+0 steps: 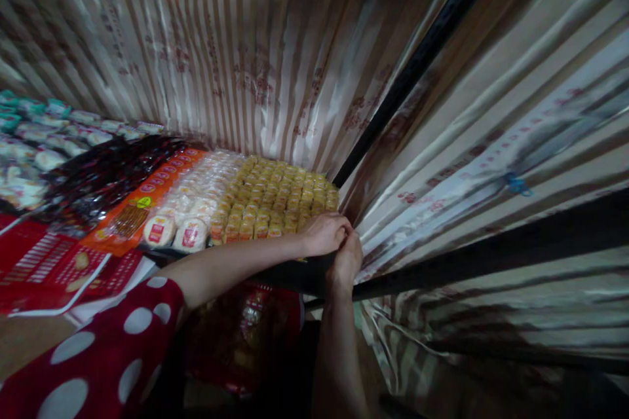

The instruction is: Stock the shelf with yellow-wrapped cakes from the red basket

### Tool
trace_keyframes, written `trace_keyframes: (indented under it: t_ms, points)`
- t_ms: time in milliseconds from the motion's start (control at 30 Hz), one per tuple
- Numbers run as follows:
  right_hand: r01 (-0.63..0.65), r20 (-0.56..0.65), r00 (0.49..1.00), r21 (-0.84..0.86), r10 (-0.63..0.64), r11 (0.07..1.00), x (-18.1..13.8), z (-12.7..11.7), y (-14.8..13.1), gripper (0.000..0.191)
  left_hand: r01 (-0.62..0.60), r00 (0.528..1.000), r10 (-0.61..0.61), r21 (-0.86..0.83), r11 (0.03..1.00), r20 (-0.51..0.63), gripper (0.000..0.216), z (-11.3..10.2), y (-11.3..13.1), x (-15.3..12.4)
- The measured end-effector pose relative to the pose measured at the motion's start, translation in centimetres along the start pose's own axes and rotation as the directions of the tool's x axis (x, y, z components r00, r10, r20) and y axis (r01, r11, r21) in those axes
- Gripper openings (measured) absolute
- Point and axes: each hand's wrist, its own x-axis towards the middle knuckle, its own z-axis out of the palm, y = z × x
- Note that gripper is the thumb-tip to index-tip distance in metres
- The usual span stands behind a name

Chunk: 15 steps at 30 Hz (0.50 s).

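Observation:
My left hand (324,234) reaches across the front right corner of a shelf, its fingers bent and closed against my right hand (346,258). Both hands meet where the shelf corner touches a striped plastic sheet (407,216); whatever lies between the fingertips is hidden. Just behind my left hand stand rows of small yellow-wrapped snacks (275,200), packed close together. To their left are round, pale crackers in clear wrappers (190,234).
Farther left lie an orange snack bag (142,200), dark shiny packets (108,177) and white-wrapped pieces (59,141). A dark metal post (388,105) rises at the shelf corner. Below, a red package (246,334) sits in shadow. A blue tie (518,184) hangs on the sheet.

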Motion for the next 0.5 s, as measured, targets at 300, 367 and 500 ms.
trace_keyframes:
  t_ms: [300,367,500]
  points:
    - [0.072,-0.034,0.997,-0.047,-0.074,0.996,-13.6,-1.7,0.2,0.041,-0.007,0.999,0.021,-0.284,0.959,0.044,0.024,-0.4,-0.2,-13.8]
    - [0.041,0.047,0.998,-0.081,-0.038,0.996,-15.9,-1.9,2.5,0.041,0.066,0.995,-0.042,-0.307,0.949,0.086,0.022,0.3,-1.4,-16.8]
    - [-0.108,0.218,0.961,-0.26,0.168,0.96,-18.5,-1.9,8.3,0.041,0.422,0.899,-0.336,-0.352,0.835,0.28,0.017,3.0,-4.5,-21.7]
